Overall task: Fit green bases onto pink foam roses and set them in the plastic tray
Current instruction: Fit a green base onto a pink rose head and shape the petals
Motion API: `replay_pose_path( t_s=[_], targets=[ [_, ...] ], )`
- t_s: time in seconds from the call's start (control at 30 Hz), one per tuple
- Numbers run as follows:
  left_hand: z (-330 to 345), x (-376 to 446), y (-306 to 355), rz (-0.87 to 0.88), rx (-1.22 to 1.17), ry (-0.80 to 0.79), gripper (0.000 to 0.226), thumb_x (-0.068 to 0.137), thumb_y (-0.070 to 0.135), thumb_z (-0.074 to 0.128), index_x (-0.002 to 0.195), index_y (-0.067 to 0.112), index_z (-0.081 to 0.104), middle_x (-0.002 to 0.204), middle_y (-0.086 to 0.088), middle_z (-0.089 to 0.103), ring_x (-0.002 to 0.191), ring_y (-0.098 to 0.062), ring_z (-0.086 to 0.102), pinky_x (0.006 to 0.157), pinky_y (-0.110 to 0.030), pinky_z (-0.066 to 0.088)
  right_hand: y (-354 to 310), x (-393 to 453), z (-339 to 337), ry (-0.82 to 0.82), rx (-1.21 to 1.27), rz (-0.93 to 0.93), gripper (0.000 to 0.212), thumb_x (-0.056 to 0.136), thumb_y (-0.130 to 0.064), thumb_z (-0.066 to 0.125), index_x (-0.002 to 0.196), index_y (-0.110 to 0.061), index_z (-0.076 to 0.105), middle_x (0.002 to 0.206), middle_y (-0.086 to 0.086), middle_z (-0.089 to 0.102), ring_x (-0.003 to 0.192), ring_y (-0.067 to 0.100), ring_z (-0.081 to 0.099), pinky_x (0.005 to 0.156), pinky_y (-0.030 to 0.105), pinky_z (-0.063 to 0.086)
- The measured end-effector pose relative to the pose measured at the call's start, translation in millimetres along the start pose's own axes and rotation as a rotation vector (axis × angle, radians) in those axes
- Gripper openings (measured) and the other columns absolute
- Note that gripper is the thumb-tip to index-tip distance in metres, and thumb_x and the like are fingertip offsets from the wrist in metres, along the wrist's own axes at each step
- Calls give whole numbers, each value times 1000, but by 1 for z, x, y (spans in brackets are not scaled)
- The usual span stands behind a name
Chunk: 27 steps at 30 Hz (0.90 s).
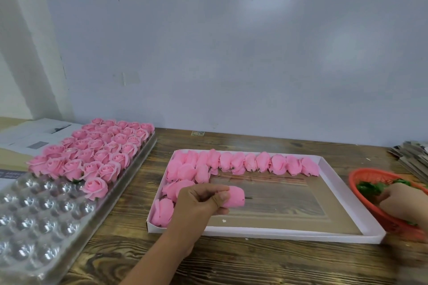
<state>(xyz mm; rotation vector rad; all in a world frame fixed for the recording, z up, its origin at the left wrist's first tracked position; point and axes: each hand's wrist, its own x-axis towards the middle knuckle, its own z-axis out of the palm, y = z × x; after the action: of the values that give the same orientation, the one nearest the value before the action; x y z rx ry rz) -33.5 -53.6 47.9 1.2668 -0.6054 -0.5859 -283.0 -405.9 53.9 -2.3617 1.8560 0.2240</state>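
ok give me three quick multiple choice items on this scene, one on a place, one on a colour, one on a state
1. Where does the clear plastic tray lie? A left of the white cardboard box B inside it C right of it
2. What colour is the mesh basket? A blue B orange-red C white
3. What does the left hand hold? A nothing B a green base C a pink foam rose

A: it sits at the table's left side.
B: its rim shows orange-red.
C: fingers curl round the rose.
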Motion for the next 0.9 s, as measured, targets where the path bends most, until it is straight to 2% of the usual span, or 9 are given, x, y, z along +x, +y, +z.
replay_pose_path(
  t_s=[0.13,0.27,0.37,0.5,0.6,0.67,0.73,0.8,0.9],
  targets=[
    [0,0,0,2,3,1,14,70,21,74,78,29,84,89,-5,79,74,-19,75,66,-23,60,-2,-1,1,7,-16,-11,25,96,-39,53,100,-22,71,82,-5,67,76,9,65,67,21,51],
    [0,-1,0,6,0,-5,14,69,23,75,79,29,84,89,-5,79,74,-19,75,66,-23,60,1,3,8,64,0,-14,26,99,-32,50,86,-21,69,78,-3,69,73,10,66,68,22,54],
    [-1,-1,-1,5,6,-8,15,70,23,75,80,29,83,89,-5,79,72,-18,74,66,-23,60,3,3,8,98,61,-56,23,94,-32,57,105,-16,70,88,0,70,79,12,66,71,25,55],
    [-1,0,-2,-2,14,-8,15,70,23,75,80,30,83,89,-6,79,71,-18,74,66,-23,59,-2,-4,8,107,278,-174,41,90,-41,64,122,-17,61,112,8,69,94,24,65,85,41,56],
    [-1,0,-2,-5,16,-6,15,70,23,75,81,29,83,89,-6,79,70,-18,74,66,-23,59,-7,-8,7,87,318,-202,30,91,-34,65,115,-16,66,113,9,69,98,26,63,91,43,52],
    [-1,0,-2,-8,16,-4,15,70,24,75,81,29,83,89,-6,79,71,-18,74,66,-23,59,-7,-9,7,80,245,-196,19,93,-25,62,108,-16,71,111,8,70,96,24,62,93,41,50],
    [-1,0,-3,-5,16,-8,15,70,24,75,81,29,83,89,-5,79,72,-18,74,66,-23,59,-7,-5,7,68,183,-174,19,93,-19,59,106,-17,73,112,6,70,94,21,61,94,39,50],
    [-2,0,-3,-1,17,-12,15,70,25,75,82,30,83,90,-5,79,73,-18,74,67,-24,59,-8,-3,6,65,151,-155,18,93,-17,58,103,-19,73,108,5,71,89,18,61,91,37,51],
    [-2,0,-3,1,19,-14,15,70,25,75,82,30,83,89,-5,79,72,-18,74,67,-24,59,-4,4,5,74,145,-109,23,96,-15,53,83,-17,72,80,0,71,73,14,66,71,29,54]
  ],
)
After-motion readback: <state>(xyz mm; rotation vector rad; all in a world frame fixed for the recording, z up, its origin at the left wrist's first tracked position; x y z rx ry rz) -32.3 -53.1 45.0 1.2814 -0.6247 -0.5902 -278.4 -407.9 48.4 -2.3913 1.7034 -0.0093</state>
